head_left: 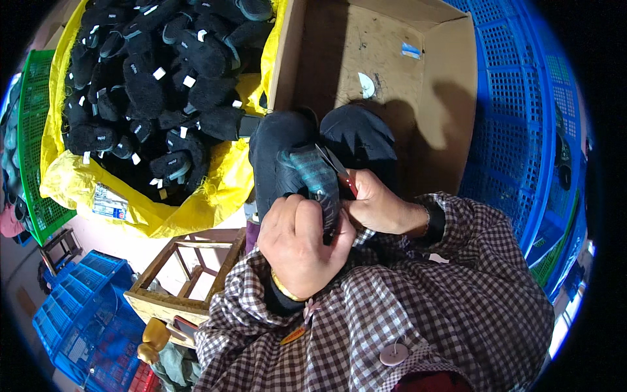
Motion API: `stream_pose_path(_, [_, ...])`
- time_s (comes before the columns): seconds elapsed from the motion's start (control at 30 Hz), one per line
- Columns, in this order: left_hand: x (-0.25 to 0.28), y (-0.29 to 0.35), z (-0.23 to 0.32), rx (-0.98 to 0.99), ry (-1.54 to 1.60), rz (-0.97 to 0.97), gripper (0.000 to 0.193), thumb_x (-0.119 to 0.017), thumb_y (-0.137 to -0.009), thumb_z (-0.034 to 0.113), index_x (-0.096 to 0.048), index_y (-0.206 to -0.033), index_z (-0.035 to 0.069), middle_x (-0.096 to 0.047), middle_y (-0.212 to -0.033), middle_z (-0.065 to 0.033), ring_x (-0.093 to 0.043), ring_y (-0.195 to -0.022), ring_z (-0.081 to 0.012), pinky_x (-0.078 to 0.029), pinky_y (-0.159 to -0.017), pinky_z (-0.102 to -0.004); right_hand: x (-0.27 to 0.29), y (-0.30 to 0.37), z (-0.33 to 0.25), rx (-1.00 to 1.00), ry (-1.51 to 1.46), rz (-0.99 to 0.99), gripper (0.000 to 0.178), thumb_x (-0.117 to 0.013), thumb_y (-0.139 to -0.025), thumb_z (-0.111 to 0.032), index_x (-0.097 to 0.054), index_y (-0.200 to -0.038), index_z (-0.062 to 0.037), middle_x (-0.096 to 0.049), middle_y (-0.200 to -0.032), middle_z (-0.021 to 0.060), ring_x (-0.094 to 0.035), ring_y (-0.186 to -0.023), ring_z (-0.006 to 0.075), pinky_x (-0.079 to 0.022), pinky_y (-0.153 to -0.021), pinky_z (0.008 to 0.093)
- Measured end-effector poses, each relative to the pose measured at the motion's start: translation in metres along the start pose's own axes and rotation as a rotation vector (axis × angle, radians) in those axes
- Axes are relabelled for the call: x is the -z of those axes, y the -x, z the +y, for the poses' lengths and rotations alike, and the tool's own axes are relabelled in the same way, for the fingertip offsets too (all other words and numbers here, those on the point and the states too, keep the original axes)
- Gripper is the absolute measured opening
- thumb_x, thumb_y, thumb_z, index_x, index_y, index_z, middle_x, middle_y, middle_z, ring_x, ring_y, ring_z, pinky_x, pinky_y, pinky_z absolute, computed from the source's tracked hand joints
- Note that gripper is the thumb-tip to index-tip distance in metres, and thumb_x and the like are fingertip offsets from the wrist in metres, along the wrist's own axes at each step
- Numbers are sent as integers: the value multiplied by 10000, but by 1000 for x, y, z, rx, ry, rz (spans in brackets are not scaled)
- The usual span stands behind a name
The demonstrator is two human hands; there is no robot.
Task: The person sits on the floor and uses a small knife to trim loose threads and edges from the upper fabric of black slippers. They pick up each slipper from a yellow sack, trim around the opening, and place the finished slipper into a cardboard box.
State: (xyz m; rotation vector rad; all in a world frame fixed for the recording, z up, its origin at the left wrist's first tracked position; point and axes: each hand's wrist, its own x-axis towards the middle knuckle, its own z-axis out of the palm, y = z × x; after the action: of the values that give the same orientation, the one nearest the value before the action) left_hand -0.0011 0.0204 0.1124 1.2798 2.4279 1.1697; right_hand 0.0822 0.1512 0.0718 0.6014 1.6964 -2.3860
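My left hand (302,243) is closed around a dark slipper (312,175) with a teal striped surface, held over my lap. In my right hand (377,204) is a pair of small scissors (349,185) with a red handle. Their metal blades lie against the right edge of the slipper, pointing up and away from me. The fingers of both hands are close together at the slipper's near end, and part of it is hidden under them.
At the far left a yellow sack (225,189) holds many black fuzzy slippers (144,85) with white tags. Ahead stands an open cardboard box (450,78) with scraps inside. Blue plastic baskets (509,111) line the right; a wooden stool (173,304) and blue crate (85,294) stand lower left.
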Motion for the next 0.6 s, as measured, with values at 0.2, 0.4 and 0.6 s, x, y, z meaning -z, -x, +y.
stream_pose_path(0.2, [-1,10,8,-50,-108,3,325,-768,-614,176,-552,-820,46,-490,-751,-105,-496,-681,-290,-384,-602,-388,9,1,-14,-151,41,6,265,-621,-804,27,-589,-1067,5,-645,-916,20,-591,-803,82,-508,-709,270])
stream_pose_path(0.4, [-16,28,9,10,-250,188,657,-819,-596,210,-510,-1133,-9,-535,-974,-167,-518,-840,-344,-433,-754,-425,11,14,6,-98,82,121,125,-625,-868,-125,-576,-893,-13,-534,-671,-40,-465,-526,20,-395,-450,223])
stream_pose_path(0.6, [-24,24,-9,46,-212,225,681,-789,-589,255,-514,-1157,-2,-523,-977,-163,-510,-870,-340,-420,-746,-422,19,17,25,205,520,211,208,-559,-940,-145,-611,-1031,35,-614,-761,-10,-534,-641,80,-465,-595,261])
